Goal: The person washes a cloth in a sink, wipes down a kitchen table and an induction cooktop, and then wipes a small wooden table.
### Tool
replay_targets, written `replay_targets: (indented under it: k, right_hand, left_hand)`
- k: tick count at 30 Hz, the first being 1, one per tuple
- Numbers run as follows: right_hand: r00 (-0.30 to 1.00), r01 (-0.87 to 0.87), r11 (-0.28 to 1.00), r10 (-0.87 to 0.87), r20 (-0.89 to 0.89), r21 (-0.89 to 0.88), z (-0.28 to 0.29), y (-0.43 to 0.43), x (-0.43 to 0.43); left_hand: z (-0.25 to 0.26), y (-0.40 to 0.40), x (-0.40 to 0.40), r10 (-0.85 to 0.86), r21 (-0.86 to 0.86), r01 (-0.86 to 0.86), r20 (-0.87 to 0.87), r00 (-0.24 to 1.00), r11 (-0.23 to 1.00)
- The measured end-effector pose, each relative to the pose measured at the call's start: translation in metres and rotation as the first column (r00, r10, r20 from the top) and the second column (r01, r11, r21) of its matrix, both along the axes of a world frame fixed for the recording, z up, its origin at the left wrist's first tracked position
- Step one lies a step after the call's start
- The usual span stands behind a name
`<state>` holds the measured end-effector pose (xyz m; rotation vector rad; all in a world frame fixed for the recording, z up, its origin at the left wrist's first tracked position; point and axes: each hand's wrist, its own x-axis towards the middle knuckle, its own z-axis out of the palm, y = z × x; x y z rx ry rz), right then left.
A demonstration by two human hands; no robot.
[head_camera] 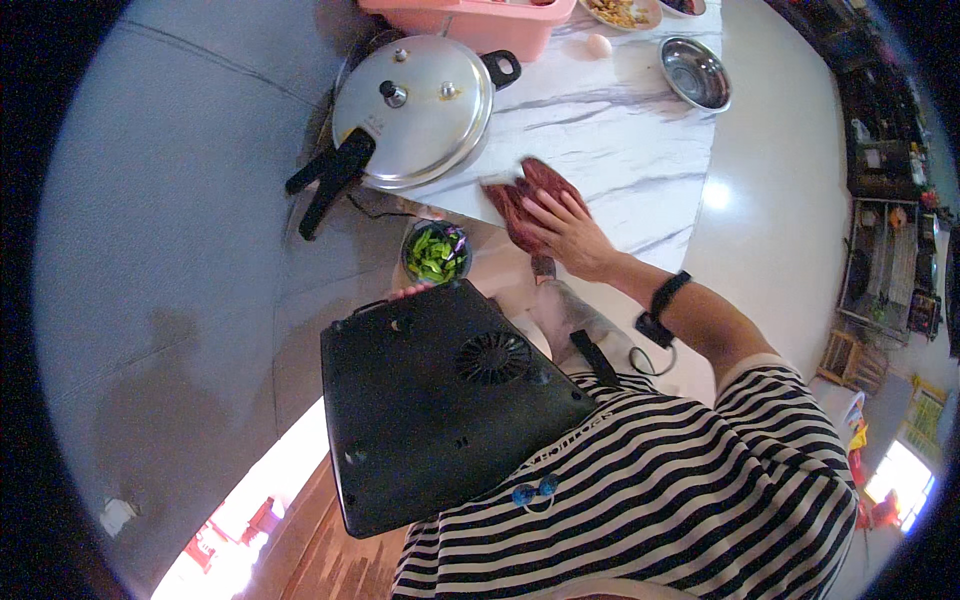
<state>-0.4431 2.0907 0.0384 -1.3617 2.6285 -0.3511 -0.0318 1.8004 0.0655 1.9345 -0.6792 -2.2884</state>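
My right hand [574, 232], with a black strap on its wrist, presses a dark red cloth [553, 180] against the near edge of the white marble-patterned table [630, 142]. Its fingers lie spread over the cloth. At the left, a flat black appliance [420, 420], likely an induction cooker, is tilted against my striped shirt, its underside with a round fan vent facing up. Only fingertips of my left hand [411, 291] show, gripping its far edge; the rest is hidden behind it.
A pressure cooker [416, 112] stands at the table's left, its black handle jutting out. Behind are a pink plastic basin [487, 30], an egg [599, 46], a plate of food [622, 11] and a steel bowl [696, 73]. A container of cut greens [435, 253] sits below the table's edge.
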Motion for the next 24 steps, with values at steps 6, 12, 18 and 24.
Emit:
replay_targets:
  k: [6, 12, 18, 24]
  right_hand:
    - [0.954, 0.290, 0.947, -0.274, -0.124, 0.135, -0.020, 0.171, -0.040]
    - [0.534, 0.753, 0.623, -0.766, -0.358, -0.210, -0.069, 0.159, -0.138]
    - [0.882, 0.348, 0.910, -0.400, -0.251, -0.224, -0.035, 0.005, -0.066]
    - [0.997, 0.073, 0.994, -0.070, 0.034, -0.084, -0.011, 0.064, -0.012]
  left_hand:
    - [-0.012, -0.005, -0.018, -0.058, 0.028, 0.058, -0.004, 0.998, 0.998]
    - [-0.011, -0.011, -0.044, -0.150, 0.031, 0.150, 0.000, 0.989, 0.988]
    - [-0.015, -0.009, -0.060, -0.196, 0.044, 0.195, 0.006, 0.981, 0.980]
    - [-0.025, -0.010, -0.077, -0.225, 0.052, 0.224, 0.000, 0.974, 0.973]
